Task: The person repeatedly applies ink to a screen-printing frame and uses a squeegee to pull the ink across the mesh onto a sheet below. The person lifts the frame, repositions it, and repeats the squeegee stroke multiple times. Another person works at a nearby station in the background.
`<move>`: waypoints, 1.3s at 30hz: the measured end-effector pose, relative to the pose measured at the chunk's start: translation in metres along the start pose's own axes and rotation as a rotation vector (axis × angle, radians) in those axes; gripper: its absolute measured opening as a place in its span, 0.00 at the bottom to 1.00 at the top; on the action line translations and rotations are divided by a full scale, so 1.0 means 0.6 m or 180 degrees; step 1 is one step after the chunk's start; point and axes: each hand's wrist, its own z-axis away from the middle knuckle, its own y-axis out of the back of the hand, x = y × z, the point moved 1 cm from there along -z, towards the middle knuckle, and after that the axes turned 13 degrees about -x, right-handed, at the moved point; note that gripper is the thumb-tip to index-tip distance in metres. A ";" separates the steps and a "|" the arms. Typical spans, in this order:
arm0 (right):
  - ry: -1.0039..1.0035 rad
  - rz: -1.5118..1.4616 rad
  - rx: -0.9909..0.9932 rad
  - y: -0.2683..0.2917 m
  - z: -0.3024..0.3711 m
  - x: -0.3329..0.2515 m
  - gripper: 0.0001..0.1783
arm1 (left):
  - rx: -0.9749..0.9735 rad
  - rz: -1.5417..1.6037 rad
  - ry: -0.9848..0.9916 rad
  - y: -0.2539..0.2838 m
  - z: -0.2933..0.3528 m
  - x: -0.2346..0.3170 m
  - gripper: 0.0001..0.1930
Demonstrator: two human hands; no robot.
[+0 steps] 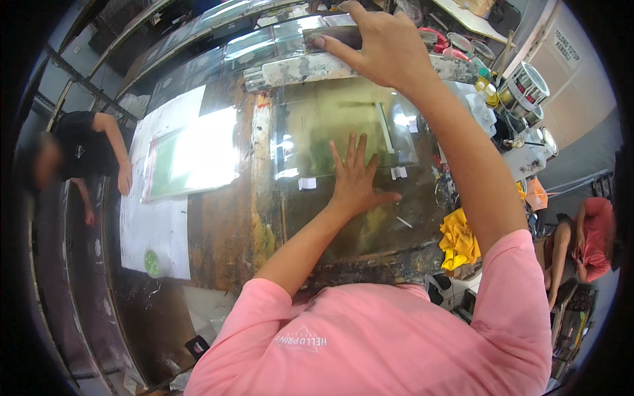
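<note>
Left of a glossy, yellowish-green rectangular panel (310, 125), a co-worker's hand (124, 178) hangs at the outer edge of a large white paper sheet (155, 228). Between the sheet and the panel runs a stained brown stretch of tabletop (221, 251), whose front edge lies nearer the wearer than the panel. Along the panel's far edge, a long, paint-splattered white bar (297, 71) bounds the space. Right of the panel, a crumpled yellow cloth (460, 239) and round metal cans (528, 82) crowd that side.

The left hand (356, 175) lies palm down, fingers spread, over the panel's near edge; how firmly it presses cannot be told. Well apart from it, beyond the panel's far edge, the right hand (389, 46), arm outstretched, clamps a dark brown flat block (340, 38), thumb in front.
</note>
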 end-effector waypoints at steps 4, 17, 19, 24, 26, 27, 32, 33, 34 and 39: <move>-0.0045 0.0056 -0.0032 0.007 -0.010 -0.001 0.45 | -0.0305 0.0163 -0.0064 -0.014 -0.010 -0.013 0.57; -0.0055 0.0158 -0.0258 -0.029 0.061 -0.013 0.43 | 0.1608 0.3865 0.1125 0.272 0.039 -0.132 0.59; 0.0162 -0.0045 -0.0371 -0.051 0.111 -0.021 0.43 | 0.1315 0.3440 0.1089 0.269 0.064 -0.141 0.58; 0.0312 -0.0790 -0.2147 -0.110 0.211 0.006 0.23 | 0.0542 0.2483 0.1554 0.148 0.127 -0.145 0.55; -0.0163 -0.1250 -0.2303 -0.133 0.247 -0.003 0.21 | 0.0289 0.1092 0.1890 0.107 0.146 -0.151 0.57; -0.0321 -0.1387 -0.2577 -0.141 0.267 -0.008 0.22 | 0.0404 0.0780 0.1790 0.092 0.153 -0.153 0.58; -0.0124 -0.0755 -0.2172 -0.182 0.330 -0.048 0.20 | 0.0487 0.0349 0.1714 0.060 0.165 -0.162 0.53; -0.0080 -0.0702 -0.2091 -0.190 0.336 -0.048 0.20 | 0.0347 0.0361 0.1805 0.058 0.166 -0.162 0.54; 0.0003 -0.0670 -0.2015 -0.200 0.336 -0.043 0.20 | 0.0345 0.0391 0.1780 0.058 0.164 -0.163 0.54; 0.0064 -0.0436 -0.1671 -0.299 0.261 0.026 0.21 | 0.0329 0.0517 0.1750 0.060 0.161 -0.168 0.56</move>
